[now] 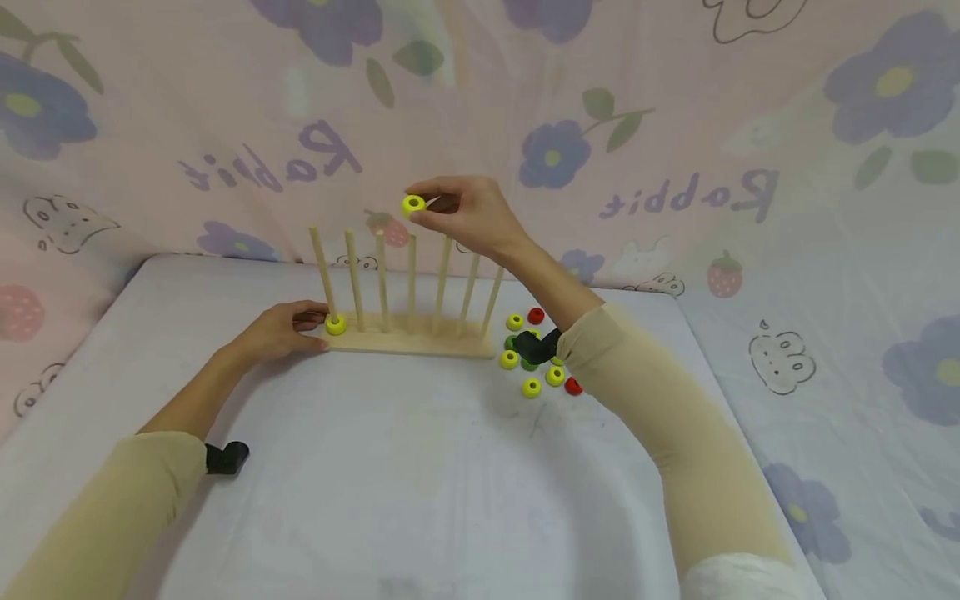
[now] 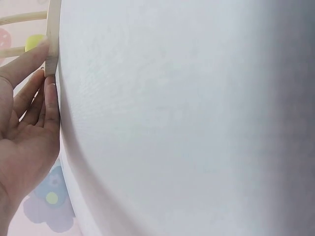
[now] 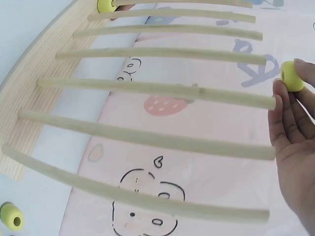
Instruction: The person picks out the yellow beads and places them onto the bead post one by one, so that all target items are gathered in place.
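A wooden peg stand [image 1: 411, 340] with a row of upright wooden dowels stands on the table. My left hand [image 1: 276, 333] grips its left end, thumb along the front side, fingers round the end; in the left wrist view that hand [image 2: 29, 113] is at the edge of the base [image 2: 52, 29]. One yellow bead [image 1: 336, 326] sits at the foot of the leftmost dowel [image 1: 322, 271]. Raised above the dowel tops, my right hand [image 1: 474, 212] pinches another yellow bead [image 1: 414, 206] between thumb and fingers, its hole showing. The right wrist view has this bead [image 3: 292, 76] beyond the dowel tips.
Several loose beads lie right of the stand, among them a yellow bead [image 1: 531, 387], a red bead [image 1: 536, 316] and a green bead [image 1: 528, 364]; the right forearm partly covers them. A patterned cloth [image 1: 480, 100] hangs behind the white table [image 1: 390, 467].
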Demonstrator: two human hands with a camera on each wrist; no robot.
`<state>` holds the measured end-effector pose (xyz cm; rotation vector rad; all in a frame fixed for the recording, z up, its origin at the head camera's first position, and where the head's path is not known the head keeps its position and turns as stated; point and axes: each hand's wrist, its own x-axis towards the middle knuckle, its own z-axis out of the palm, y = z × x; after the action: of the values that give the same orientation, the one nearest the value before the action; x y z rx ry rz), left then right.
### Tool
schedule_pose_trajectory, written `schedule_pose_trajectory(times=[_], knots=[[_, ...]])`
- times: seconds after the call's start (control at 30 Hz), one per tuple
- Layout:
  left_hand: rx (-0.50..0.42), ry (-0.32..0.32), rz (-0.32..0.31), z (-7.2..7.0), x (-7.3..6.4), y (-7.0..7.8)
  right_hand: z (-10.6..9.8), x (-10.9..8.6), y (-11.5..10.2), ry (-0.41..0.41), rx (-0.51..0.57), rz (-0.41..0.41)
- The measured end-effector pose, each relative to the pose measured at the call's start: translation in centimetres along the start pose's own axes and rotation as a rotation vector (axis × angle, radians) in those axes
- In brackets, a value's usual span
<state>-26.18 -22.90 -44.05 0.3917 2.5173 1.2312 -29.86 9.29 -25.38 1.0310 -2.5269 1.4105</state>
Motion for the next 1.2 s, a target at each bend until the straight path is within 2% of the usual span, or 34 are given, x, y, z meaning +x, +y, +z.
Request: schedule_pose_trajectory(times=[0.37,0.67,0.83,1.03,1.2], knots=[[-0.006,0.009,-0.01,-0.1,0.0,-0.4,1.5,2.1,-0.7,-0.078,-0.043,-0.015],[-0.004,0.008,-0.013,-0.2,-0.4,-0.4,3.0,3.7,-1.4,-0.109,0.015,0.014],[-0.018,0.002,0.006,-0.2,-0.1,0.0,3.8,4.1,-2.0,-0.09,0.041,0.068],[-0.015,0.001,-0.005,-0.2,-0.1,0.0,5.0,4.7,-2.2,-0.106,0.088,0.057],[-0.023,0.004,0.003,-0.2,0.0,-0.2,5.8,5.2,-2.6,-0.121,0.065,0.071]])
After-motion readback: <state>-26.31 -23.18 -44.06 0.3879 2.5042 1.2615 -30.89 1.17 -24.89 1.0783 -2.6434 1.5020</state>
